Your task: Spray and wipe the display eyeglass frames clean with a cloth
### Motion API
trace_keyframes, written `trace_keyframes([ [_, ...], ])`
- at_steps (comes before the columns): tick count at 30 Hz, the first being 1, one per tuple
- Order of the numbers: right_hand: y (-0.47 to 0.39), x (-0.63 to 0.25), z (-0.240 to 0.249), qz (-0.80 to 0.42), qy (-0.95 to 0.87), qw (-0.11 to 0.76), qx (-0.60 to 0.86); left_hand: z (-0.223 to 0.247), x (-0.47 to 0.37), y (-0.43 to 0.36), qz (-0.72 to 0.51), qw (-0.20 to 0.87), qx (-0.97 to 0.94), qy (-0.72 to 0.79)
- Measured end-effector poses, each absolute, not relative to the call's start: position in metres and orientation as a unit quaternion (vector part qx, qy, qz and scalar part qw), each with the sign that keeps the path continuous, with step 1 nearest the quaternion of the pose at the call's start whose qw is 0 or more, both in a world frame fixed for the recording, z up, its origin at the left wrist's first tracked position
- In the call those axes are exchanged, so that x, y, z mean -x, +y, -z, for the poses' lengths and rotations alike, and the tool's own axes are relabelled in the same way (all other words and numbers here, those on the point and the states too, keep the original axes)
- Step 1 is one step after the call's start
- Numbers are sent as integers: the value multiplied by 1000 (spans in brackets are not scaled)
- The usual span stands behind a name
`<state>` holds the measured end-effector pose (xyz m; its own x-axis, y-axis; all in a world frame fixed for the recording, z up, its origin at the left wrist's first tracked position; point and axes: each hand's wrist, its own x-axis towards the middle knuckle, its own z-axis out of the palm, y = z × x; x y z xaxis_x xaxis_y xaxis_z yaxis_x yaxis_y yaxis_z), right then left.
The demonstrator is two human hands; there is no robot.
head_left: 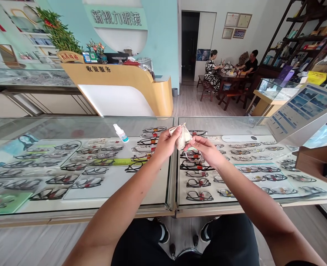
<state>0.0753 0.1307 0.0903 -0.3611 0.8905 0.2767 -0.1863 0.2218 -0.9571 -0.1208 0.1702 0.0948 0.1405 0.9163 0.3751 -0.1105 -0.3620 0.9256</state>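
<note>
Above the glass display counter [158,192], my left hand [167,142] is closed on a crumpled beige cloth [183,139]. My right hand [205,147] is pinched at the cloth's right side, its fingers round a thin-framed pair of glasses [194,156]. One lens hangs below the right fingers; the other part of the glasses is hidden by the cloth. A white spray bottle [121,133] with a blue-marked label stands on the glass top, left of my hands.
Rows of glasses [199,195] lie under the counter glass. At the right are a display board [304,114] and a brown box [319,162]. Beyond are a wooden reception desk [162,96] and two people seated at a table [230,75].
</note>
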Motion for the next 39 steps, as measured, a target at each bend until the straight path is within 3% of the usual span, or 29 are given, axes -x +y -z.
trace_keyframes([
  [10, 132, -74, -88, -537, -638, 473, 284, -100, 116, 166, -565, 501, -572, 320],
  [20, 132, -75, -88, -577, -589, 488, 286, -107, 124, 163, -486, 553, -598, 317],
  [33, 133, -76, -89, -557, -624, 472, 280, -98, 119, 163, -563, 424, -630, 326],
  [39, 133, -81, -93, -567, -603, 481, 290, -94, 137, 182, -489, 497, -652, 297],
])
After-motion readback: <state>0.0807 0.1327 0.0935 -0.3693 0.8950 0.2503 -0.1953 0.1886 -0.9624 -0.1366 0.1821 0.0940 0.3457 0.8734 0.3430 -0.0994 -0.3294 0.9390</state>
